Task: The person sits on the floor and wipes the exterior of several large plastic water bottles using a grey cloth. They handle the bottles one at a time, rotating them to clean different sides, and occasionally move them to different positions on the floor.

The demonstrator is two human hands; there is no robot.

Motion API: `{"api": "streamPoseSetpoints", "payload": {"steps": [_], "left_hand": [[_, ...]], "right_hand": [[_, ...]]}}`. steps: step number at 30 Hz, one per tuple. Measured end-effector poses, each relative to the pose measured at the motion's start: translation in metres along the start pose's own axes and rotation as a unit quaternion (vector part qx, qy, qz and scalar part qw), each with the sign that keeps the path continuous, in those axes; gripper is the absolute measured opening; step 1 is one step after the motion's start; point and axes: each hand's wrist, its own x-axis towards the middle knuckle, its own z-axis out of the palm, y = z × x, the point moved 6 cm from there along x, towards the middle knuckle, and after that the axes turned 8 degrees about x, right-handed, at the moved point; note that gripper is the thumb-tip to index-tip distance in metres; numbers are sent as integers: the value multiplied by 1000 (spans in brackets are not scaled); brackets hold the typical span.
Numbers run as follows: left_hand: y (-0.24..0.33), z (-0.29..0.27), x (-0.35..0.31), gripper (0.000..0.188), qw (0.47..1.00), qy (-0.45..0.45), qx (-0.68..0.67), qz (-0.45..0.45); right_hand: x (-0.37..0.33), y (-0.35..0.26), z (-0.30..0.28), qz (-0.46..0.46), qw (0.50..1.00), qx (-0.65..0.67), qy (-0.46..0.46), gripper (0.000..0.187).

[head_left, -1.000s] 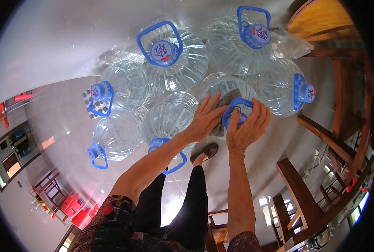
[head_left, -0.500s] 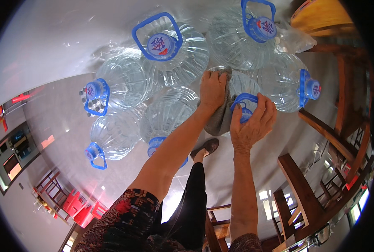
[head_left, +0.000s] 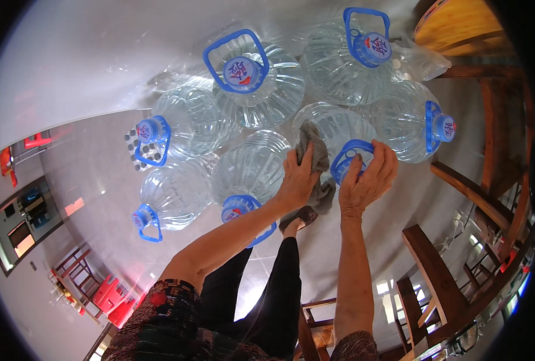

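Hands work mid-frame: the left hand (head_left: 296,175) presses a rag (head_left: 313,150) on a jug (head_left: 339,129) to wipe it, while the right hand (head_left: 366,179) grips its cap (head_left: 348,165) steady.

- Water jugs (head_left: 252,78): clear, see-through plastic with ribbed sides, standing in a cluster.
- Jug handles (head_left: 234,45) and caps (head_left: 376,48): bright blue; cap tops white with red marks.
- Cloth (head_left: 315,153) under the left hand (head_left: 294,180): dull grey.
- Floor (head_left: 93,162): pale grey, glossy, with light reflections.
- Chairs (head_left: 436,271) at the near right: dark brown wood.
- Round tabletop (head_left: 454,27) at the far right: warm yellow-orange wood.
- Sleeve (head_left: 159,319): dark with red and green pattern.
- Trousers (head_left: 273,301): black.
- Stools (head_left: 108,295) at the near left: red.
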Motion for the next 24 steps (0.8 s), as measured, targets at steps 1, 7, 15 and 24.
{"api": "streamPoseSetpoints", "payload": {"steps": [1, 7, 15, 24], "left_hand": [[6, -6, 2, 64, 998, 35, 23, 41], [54, -12, 70, 46, 953, 24, 127, 276], [35, -14, 92, 49, 990, 118, 23, 74], [-11, 7, 46, 66, 940, 223, -144, -214]], "right_hand": [[1, -1, 1, -2, 1000, 3, -1, 41], [-1, -3, 3, -4, 1000, -12, 4, 45], [0, -4, 4, -14, 999, -37, -9, 51], [1, -7, 5, -29, 997, -66, 1, 58]]}}
